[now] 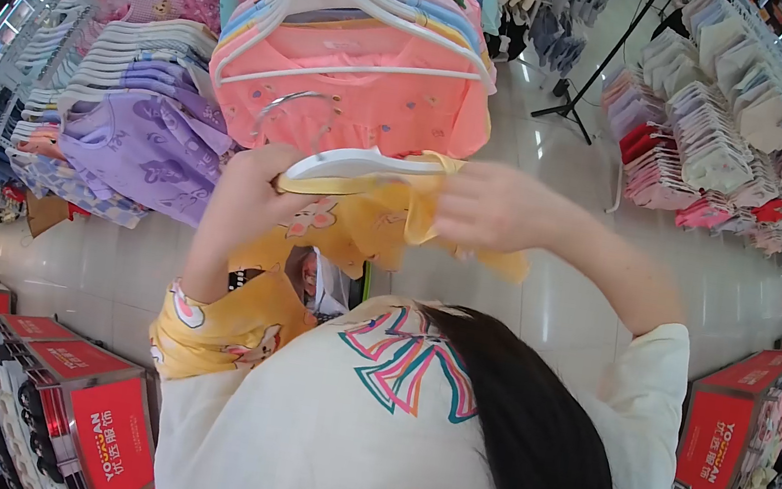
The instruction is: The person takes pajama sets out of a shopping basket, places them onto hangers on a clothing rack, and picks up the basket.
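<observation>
Yellow printed garment (363, 225) hangs below the white hanger (350, 166), its fabric wrapping toward the hanger's right end. Working from afar, I have the left hand (257, 179) gripping the left end; the right hand (484, 208) blurs over fabric at the right, and I cannot tell whether it pinches. I'd brace the left end and ease the fabric evenly, without stretching it.
</observation>
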Action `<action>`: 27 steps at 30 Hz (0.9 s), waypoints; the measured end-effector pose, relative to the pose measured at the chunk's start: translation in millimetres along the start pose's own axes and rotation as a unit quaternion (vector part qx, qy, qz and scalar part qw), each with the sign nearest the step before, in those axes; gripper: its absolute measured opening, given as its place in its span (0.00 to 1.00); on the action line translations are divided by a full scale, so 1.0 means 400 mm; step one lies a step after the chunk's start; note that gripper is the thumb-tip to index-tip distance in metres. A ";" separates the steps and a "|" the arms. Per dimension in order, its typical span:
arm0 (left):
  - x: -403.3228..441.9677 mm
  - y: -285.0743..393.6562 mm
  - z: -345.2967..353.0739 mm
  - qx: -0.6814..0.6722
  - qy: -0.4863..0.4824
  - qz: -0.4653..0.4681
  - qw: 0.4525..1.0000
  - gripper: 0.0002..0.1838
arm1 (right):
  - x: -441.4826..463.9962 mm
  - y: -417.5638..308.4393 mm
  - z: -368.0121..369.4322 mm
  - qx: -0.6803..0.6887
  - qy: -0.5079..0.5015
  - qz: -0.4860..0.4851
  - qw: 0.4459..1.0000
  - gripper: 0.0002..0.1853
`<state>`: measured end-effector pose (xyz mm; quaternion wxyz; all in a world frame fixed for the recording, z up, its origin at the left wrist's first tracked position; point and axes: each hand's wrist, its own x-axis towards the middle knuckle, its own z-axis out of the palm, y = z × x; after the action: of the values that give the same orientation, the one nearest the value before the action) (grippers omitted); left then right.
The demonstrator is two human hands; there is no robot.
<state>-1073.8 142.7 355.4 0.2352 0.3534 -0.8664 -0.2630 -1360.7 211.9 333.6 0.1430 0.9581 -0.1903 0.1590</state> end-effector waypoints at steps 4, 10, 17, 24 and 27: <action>-0.020 0.034 -0.014 -0.075 0.060 0.047 0.994 0.12 | -0.009 0.011 -0.006 -0.017 0.096 0.063 0.993 0.19; -0.075 0.033 -0.054 -0.139 0.094 0.013 0.986 0.11 | -0.126 -0.005 -0.001 0.117 0.108 0.286 0.945 0.26; -0.074 0.034 -0.037 -0.173 0.071 0.044 0.981 0.12 | -0.100 0.000 0.062 0.058 0.146 0.241 0.958 0.21; -0.078 0.056 -0.041 -0.158 0.021 0.050 0.986 0.20 | 0.012 -0.015 0.041 0.120 0.080 0.274 0.951 0.16; -0.109 0.055 -0.104 -0.182 0.013 -0.079 0.980 0.24 | -0.009 0.009 0.036 0.150 0.093 0.337 0.925 0.14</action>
<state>-1032.1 176.2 390.7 0.2851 0.3755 -0.7703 -0.4294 -1361.6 205.0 320.1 -0.0475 0.8285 -0.4619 0.3130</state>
